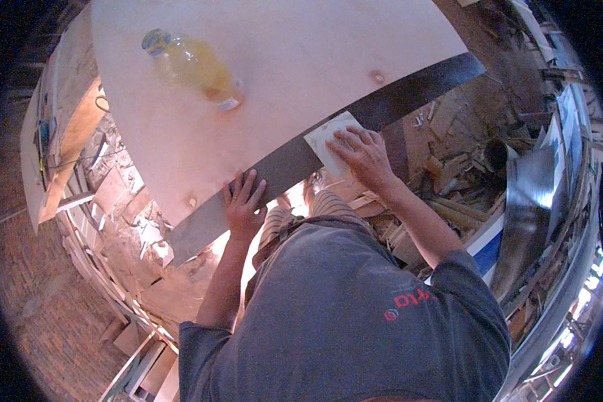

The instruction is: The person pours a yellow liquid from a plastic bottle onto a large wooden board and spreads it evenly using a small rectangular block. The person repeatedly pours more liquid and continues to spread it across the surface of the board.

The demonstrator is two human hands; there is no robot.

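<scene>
A pale wooden board (301, 53) has a long dark strip (429, 84) along its near edge, running from lower left to upper right. My left hand (244, 201) rests on the strip toward its left part, fingers spread. My right hand (362, 154) grips a flat, off-white pad or folded cloth (321, 137), laid over the middle of the strip and the board's edge. A plastic bottle with yellow liquid (194, 70) lies on its side on the board, up and left of both hands.
Scrap wood and debris (452, 154) lie below the board at the right, beside a dark tube (496, 154) and shiny sheets (539, 194). Leaning panels (74, 161) line the left side. Bricks (40, 295) show at lower left, and my legs (328, 208) are under the board's edge.
</scene>
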